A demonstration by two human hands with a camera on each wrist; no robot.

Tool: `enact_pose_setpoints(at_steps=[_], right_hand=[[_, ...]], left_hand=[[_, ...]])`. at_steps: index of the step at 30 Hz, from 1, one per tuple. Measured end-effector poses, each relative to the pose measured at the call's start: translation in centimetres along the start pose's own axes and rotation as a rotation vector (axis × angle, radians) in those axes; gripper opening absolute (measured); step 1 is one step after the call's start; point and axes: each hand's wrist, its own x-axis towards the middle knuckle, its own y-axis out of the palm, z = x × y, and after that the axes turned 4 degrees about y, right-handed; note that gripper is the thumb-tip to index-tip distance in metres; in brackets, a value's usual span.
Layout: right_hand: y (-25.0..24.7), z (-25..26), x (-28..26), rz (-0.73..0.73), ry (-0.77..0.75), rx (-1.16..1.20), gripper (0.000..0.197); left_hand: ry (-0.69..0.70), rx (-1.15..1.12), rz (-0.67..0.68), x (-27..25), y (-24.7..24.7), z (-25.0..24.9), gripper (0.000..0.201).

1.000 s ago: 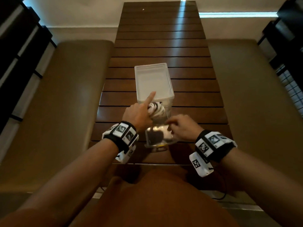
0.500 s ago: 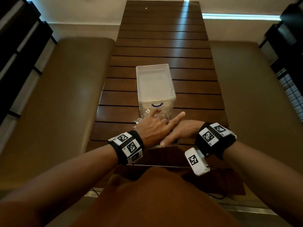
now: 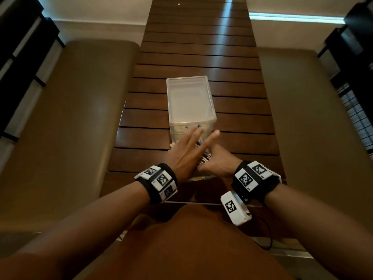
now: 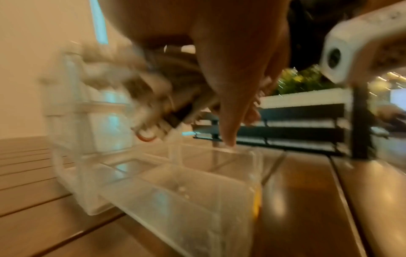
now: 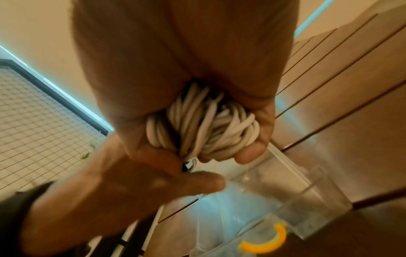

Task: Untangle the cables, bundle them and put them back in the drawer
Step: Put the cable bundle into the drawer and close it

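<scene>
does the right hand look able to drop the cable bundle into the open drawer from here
Probably yes. The right hand grips the cable bundle just above the pulled-out drawer, whose top is open. Only the left hand, fingers straight, lies partly across the way.

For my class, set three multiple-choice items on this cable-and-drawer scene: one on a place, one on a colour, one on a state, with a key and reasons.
1. Where is the white cable bundle?
A. in the right hand
B. flat on the wooden table
C. on the bench

2. What colour is the pulled-out drawer's handle?
A. green
B. orange-yellow
C. black

3. How is the bottom drawer of the clear drawer unit?
A. closed
B. removed
C. pulled out

Key: 1 A, fingers curl round the coils; 2 B, the right wrist view shows it; 3 C, it juts from the unit.
</scene>
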Motion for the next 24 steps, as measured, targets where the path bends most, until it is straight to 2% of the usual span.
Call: enact_pose_setpoints(at_steps=[2, 5, 6, 8, 10, 12, 15, 20, 24], right_hand=[[0.1, -0.6, 0.4, -0.026, 0.093, -0.015, 0.041], [0.8, -1.2, 0.7, -0.136, 0.156, -0.074, 0.038], [1.1, -1.2, 0.7, -0.183, 0.172, -0.103, 0.040], [1.7, -1.2, 0.9, -0.246, 0.217, -0.146, 0.045], [2.3, -1.3, 1.0, -0.256, 0.273, -0.167, 0.045], [3.0, -1.5, 1.1, -0.269, 0.318, -0.234, 0.047], [4.2, -1.7, 1.9, -0.315, 0.365, -0.334, 0.054], [5.3, -1.5, 2.4, -0.335, 0.382, -0.389, 0.064], [5.8, -1.8, 2.7, -0.344, 0.377, -0.485, 0.069]], left_hand=[[-0.078, 0.005, -0.004, 0.0, -0.8, 1.4, 0.128], [-0.091, -0.065, 0.081, -1.7, -2.0, 3.3, 0.125], [-0.157, -0.123, 0.095, -2.4, -2.4, 3.6, 0.118], [-0.401, -0.258, 0.138, -3.7, -2.9, 3.9, 0.096], [-0.589, -0.368, 0.212, -4.3, -2.7, 4.4, 0.071], [-0.675, -0.480, 0.317, -4.4, -2.1, 4.5, 0.056], [-0.787, -0.677, 0.410, -4.0, -0.7, 4.1, 0.050], [-0.932, -0.834, 0.179, -2.6, 0.4, 3.4, 0.031], [-0.906, -0.828, 0.097, -1.4, 0.8, 2.9, 0.043]])
